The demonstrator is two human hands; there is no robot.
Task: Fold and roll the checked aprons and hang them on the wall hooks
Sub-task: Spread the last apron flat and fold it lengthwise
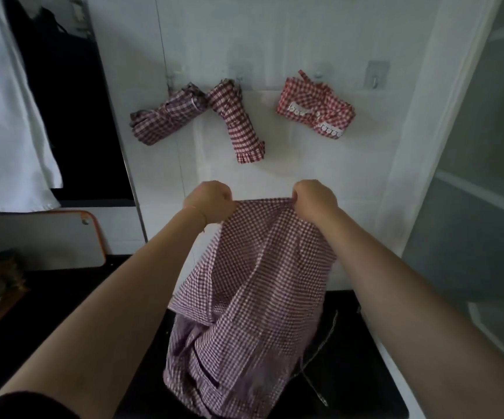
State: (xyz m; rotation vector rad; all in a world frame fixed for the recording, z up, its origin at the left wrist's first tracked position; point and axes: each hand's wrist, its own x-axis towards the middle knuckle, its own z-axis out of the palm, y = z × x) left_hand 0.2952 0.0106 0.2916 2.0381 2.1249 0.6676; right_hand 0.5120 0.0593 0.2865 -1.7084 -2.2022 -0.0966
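Note:
A maroon-and-white checked apron [253, 285] hangs unfolded in front of me, its lower part bunched on the dark counter. My left hand [211, 201] grips its top left corner and my right hand [315, 199] grips the top right corner, holding the upper edge stretched between them. Three rolled checked aprons hang on the white wall above: a dark one [166, 117] at the left, a red one with a ruffled end [237, 119] beside it, and a brighter red one with white lace trim [315, 107] to the right. One steel hook [376, 75] at the far right is bare.
A dark counter [63, 313] runs below the wall. A white cutting board with an orange rim [45, 240] leans at the left, under a hanging white cloth [5, 116]. A frosted glass panel [480, 176] stands at the right. An apron string [323, 352] trails over the counter.

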